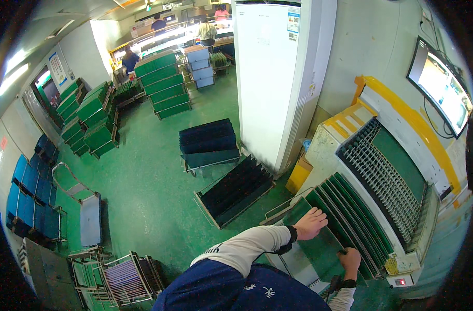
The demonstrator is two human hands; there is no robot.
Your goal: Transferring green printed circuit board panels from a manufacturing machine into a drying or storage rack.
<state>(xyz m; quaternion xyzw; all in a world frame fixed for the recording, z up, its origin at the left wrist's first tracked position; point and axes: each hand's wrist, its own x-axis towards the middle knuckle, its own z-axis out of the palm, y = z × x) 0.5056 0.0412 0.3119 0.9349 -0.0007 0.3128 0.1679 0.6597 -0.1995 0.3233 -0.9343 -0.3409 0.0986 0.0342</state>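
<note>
A flat green panel (322,254) slopes in front of me, beside a row of upright green panels (350,215) in a rack. My left hand (311,224) is closed on its far edge, with the fingers curled over toward the rack. Lower and to the right, my right hand (349,260) pinches the panel's right edge. Parts of the fingertips of both hands are hidden. Beneath the panel shows a pale surface (293,253).
A roller conveyor machine (384,181) stands at right under a screen (440,83). Dark racks (235,191) sit on the floor by a tall white cabinet (270,78). At left are a blue trolley (90,220) and racks of panels. People are at a lit bench far back.
</note>
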